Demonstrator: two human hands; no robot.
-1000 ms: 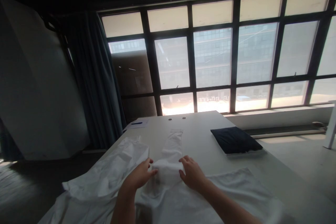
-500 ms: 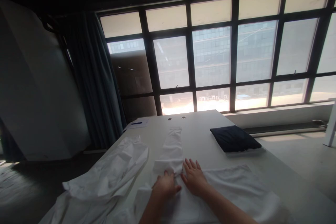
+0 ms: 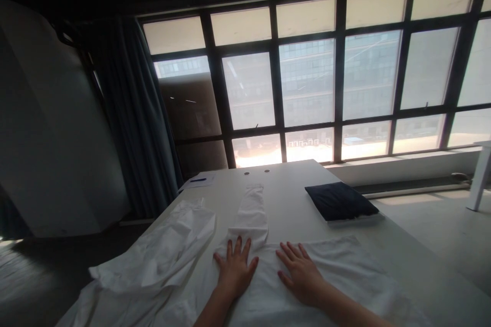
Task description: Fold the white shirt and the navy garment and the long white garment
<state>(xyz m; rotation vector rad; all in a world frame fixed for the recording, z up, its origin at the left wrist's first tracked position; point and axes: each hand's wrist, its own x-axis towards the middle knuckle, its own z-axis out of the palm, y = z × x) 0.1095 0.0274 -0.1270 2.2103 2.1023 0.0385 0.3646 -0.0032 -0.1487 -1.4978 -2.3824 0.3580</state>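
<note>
A white cloth garment (image 3: 291, 286) lies spread over the near end of the white table (image 3: 291, 173). My left hand (image 3: 235, 269) rests flat on it with fingers spread, just below a long folded strip of the same cloth (image 3: 251, 212) that runs away from me. My right hand (image 3: 299, 273) lies flat on the cloth further right, also holding nothing. Left of both hands, a crumpled white mass of cloth (image 3: 169, 250) hangs over the table's left edge.
A dark navy flat pad (image 3: 339, 200) sits on a pale board at the table's right. Far back left lies a sheet of paper with a blue pen (image 3: 198, 180). Two small round holes mark the far table top. Large windows stand beyond.
My hands have slid apart and flattened onto the cloth, fingers spread. Earlier they pressed together around the strip's near end, where the bunched cloth now lies flatter.
</note>
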